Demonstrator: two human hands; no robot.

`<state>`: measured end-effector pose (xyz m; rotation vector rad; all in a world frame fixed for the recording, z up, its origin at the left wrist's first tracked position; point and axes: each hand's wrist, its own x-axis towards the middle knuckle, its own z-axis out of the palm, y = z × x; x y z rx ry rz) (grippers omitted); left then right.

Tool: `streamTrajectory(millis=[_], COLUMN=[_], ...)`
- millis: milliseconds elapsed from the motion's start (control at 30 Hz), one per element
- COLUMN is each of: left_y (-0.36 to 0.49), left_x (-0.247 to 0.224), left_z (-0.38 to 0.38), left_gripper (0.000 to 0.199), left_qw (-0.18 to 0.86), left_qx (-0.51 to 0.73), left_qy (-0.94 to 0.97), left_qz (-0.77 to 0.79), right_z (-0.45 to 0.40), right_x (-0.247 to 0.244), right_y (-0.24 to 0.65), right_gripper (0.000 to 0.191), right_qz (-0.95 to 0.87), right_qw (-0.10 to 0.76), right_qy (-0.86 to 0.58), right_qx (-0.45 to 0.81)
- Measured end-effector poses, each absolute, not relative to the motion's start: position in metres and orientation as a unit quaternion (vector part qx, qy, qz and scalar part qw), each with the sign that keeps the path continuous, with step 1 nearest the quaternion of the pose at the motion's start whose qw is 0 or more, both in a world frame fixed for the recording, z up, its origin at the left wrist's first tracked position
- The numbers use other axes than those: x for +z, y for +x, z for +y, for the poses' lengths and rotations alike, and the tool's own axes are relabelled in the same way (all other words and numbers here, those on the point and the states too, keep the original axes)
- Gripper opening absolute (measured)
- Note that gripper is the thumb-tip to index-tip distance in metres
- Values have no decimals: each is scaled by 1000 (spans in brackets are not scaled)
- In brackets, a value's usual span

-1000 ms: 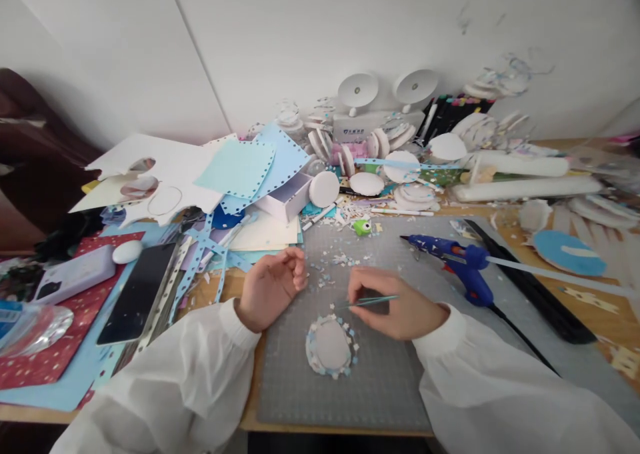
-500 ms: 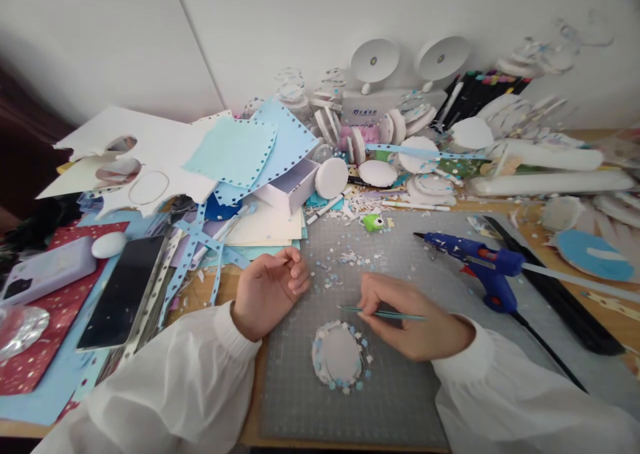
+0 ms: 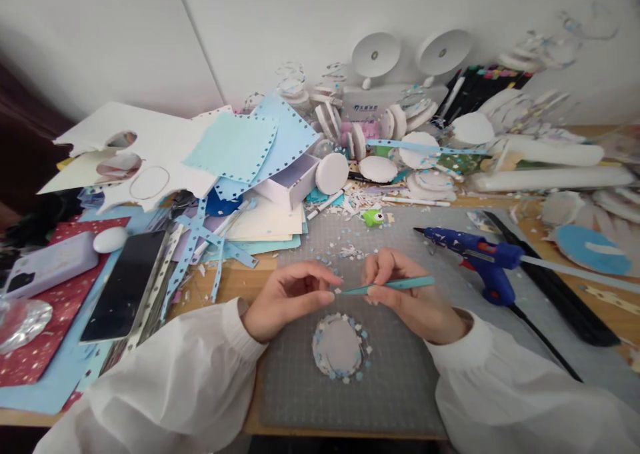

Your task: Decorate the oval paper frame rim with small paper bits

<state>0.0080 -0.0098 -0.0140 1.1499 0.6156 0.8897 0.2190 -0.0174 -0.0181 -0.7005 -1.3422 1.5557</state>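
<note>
In my right hand (image 3: 413,301) a pair of teal tweezers (image 3: 407,283) is pinched between thumb and fingers, its point directed left. A tiny white paper piece (image 3: 338,291) shows at that point, too small to make out well. My left hand (image 3: 295,297) is beside the tip, thumb and forefinger held slightly apart around it. Below both hands, a round white disc (image 3: 341,346) lies on the grey cutting mat (image 3: 310,411), its edge ringed with small white and blue flower-shaped bits.
A blue hot glue gun (image 3: 473,247) lies right of my hands, its cord running toward me. Loose paper bits (image 3: 350,251) and a green clip-like figure (image 3: 373,217) are ahead. Left are a phone (image 3: 125,287) and punched paper sheets (image 3: 233,144); white discs (image 3: 333,173) crowd the back.
My left hand has moved right and uncurled toward the tweezers' tip. My right hand has shifted slightly up, turning the tweezers so their broad side shows.
</note>
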Motion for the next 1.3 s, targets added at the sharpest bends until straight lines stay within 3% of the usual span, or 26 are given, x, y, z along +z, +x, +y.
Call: streamTrajectory(millis=[900, 1300], left_y=[10, 11], left_x=[-14, -9], left_z=[-9, -9], left_gripper=[1, 12], left_qw=[657, 689], left_qx=[444, 393], left_qy=[517, 496], left_qz=[322, 354], right_z=[-22, -21], right_x=[-17, -13], right_y=[217, 217], right_gripper=[16, 17], right_qz=[-537, -531], right_qw=[469, 498], right_qy=[-313, -326], right_qx=[627, 604])
